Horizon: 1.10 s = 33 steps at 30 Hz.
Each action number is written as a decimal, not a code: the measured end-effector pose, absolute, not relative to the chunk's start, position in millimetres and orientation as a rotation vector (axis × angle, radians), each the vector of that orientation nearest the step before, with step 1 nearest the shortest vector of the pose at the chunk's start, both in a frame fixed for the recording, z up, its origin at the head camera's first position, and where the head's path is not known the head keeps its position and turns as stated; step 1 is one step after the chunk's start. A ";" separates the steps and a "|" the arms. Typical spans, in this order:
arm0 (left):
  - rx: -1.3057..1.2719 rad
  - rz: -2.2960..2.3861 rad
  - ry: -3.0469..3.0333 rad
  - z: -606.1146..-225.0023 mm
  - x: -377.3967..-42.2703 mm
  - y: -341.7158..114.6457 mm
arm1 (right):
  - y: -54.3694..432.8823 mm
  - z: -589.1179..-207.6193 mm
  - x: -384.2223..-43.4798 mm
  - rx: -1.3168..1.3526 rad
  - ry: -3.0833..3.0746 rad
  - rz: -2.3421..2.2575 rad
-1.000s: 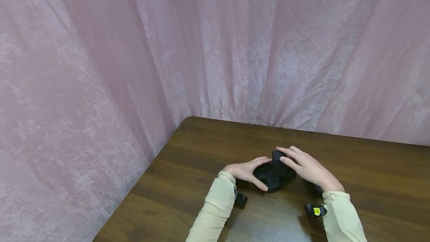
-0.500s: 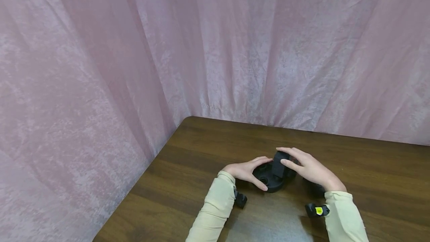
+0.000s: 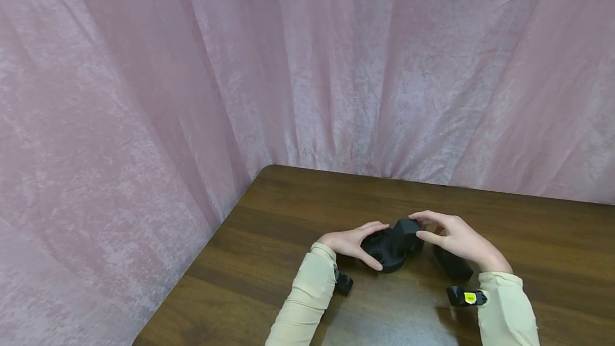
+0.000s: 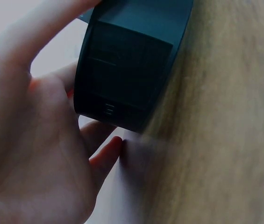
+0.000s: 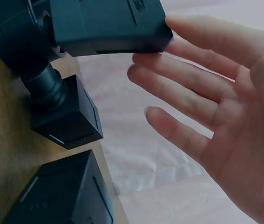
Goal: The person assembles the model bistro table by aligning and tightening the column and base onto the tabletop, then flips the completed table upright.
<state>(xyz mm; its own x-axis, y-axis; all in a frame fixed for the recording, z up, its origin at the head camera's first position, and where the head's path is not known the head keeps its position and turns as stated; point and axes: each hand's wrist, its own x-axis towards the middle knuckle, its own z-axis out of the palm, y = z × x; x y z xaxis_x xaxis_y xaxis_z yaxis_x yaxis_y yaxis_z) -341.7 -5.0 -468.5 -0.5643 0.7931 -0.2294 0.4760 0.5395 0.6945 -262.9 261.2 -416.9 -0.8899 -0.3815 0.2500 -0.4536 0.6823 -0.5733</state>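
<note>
My left hand [image 3: 357,244] holds a round black base [image 3: 379,247] with round openings in its top, thumb along the near rim and fingers behind. In the left wrist view, the base's curved side wall [image 4: 122,70] sits close over the wood. A black rectangular block [image 3: 405,233] tilts rightward above the base. My right hand [image 3: 454,236] pinches its outer end between thumb and fingers. The right wrist view shows this block [image 5: 108,25] beside the base. Below it is a second black block [image 5: 78,123] with a ribbed round neck against the base.
Another black block [image 3: 452,263] lies on the brown wooden table [image 3: 250,282] under my right wrist. Pink curtains [image 3: 336,68] hang behind and left of the table. Small black wrist cameras [image 3: 467,297] are strapped under both sleeves.
My right hand has shifted to the right, and the pinched block has tipped over rightward from upright. More of the block under the right wrist now shows. The left hand and base stay in place.
</note>
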 end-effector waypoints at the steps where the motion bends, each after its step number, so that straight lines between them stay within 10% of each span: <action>1: 1.026 0.786 2.248 -468.6 -341.5 -5.1 | 262.2 -416.9 -262.4 0.699 -2.785 1.007; 33: 0.990 0.798 2.233 -470.3 -343.0 -6.6 | 234.6 -425.2 -268.1 0.947 -2.727 0.931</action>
